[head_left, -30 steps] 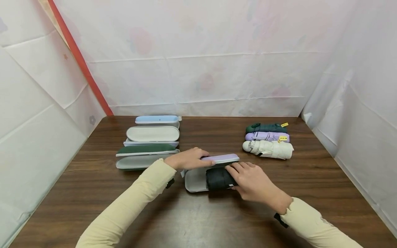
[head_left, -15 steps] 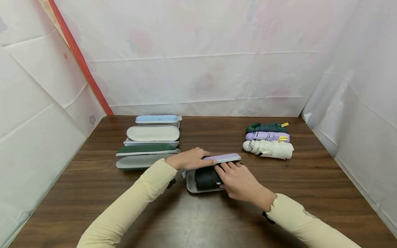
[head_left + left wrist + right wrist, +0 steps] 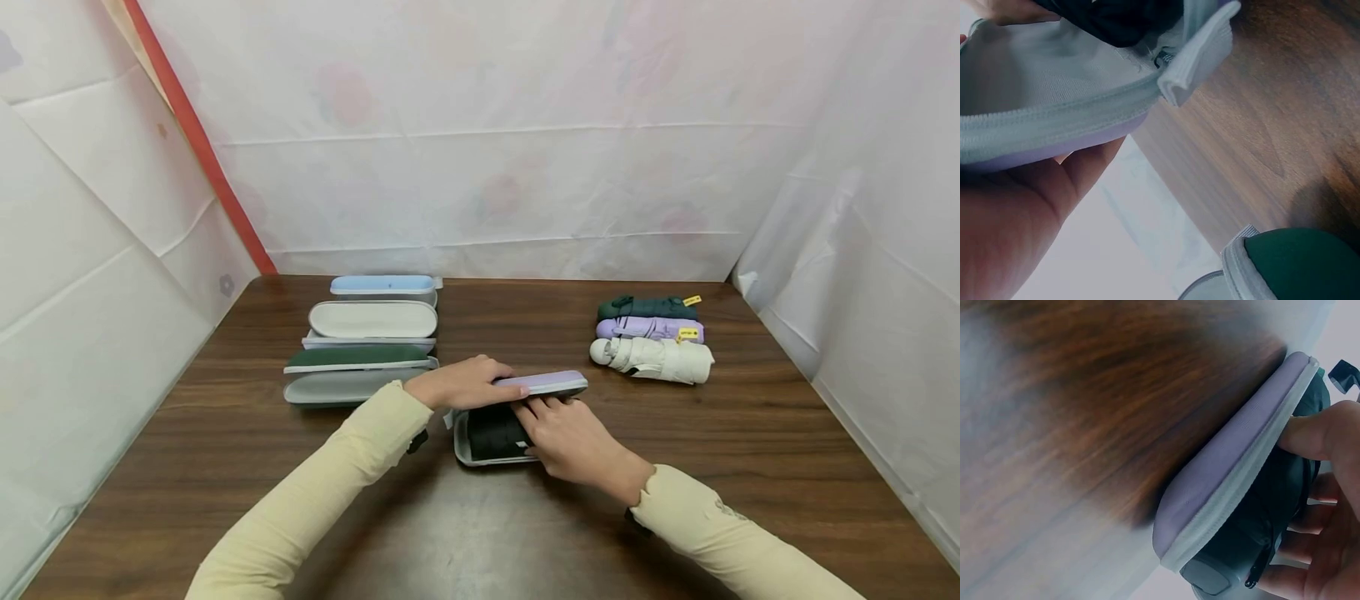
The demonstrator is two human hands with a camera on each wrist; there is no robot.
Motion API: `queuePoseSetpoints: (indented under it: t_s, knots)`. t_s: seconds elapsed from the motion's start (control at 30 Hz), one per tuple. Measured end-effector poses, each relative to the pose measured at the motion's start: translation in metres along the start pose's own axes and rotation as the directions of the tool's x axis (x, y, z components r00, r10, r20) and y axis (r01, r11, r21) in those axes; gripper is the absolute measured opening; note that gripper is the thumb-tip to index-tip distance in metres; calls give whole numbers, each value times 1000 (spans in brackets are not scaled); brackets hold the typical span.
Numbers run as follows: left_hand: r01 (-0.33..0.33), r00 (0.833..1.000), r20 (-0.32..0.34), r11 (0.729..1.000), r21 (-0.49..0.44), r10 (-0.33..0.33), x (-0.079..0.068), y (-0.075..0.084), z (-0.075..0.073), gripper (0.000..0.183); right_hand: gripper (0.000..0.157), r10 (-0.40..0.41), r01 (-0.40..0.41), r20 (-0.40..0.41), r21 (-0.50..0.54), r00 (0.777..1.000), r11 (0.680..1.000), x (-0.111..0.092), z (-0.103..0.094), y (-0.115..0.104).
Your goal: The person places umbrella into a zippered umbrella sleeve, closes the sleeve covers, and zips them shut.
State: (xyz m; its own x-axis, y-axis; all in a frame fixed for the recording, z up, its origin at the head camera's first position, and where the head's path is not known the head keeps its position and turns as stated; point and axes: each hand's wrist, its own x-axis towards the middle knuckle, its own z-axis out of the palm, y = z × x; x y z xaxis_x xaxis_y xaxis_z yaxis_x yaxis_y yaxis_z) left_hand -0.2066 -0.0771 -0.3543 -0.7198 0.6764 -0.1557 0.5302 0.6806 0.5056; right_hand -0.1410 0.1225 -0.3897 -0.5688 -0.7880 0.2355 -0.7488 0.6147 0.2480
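A lilac zip case (image 3: 551,382) with grey lining lies unzipped at the middle of the table, its lid tilted up at the back. My left hand (image 3: 465,382) holds that lid; in the left wrist view its fingers are behind the lilac shell (image 3: 1085,142). A folded black umbrella (image 3: 495,432) lies in the lower half of the case. My right hand (image 3: 573,437) grips the umbrella's right part, thumb on the near side and fingers on the far side, as the right wrist view shows around the black fabric (image 3: 1285,487). The raised lid hides part of the umbrella.
Left of the case stand a dark green case (image 3: 360,358), a case with its pale lining showing (image 3: 372,319) and a light blue case (image 3: 382,285). At right lie folded umbrellas: white (image 3: 663,358), lilac (image 3: 652,328) and dark green (image 3: 648,308). White sheets enclose the table.
My right hand has moved left with the black umbrella, sliding it further into the lilac case. The left hand has stayed on the lid, nearly still.
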Motion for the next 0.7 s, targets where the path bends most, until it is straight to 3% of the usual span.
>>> queuePoseSetpoints:
  t_s: [0.47, 0.7]
  knots:
    - [-14, 1000, 6, 1000, -10, 14, 1, 0, 1, 51, 66, -46, 45, 14, 43, 999, 998, -1, 4, 3]
    - [-9, 1000, 9, 1000, 0, 9, 1, 1, 2, 51, 62, -49, 34, 131, 112, 990, 993, -6, -7, 7]
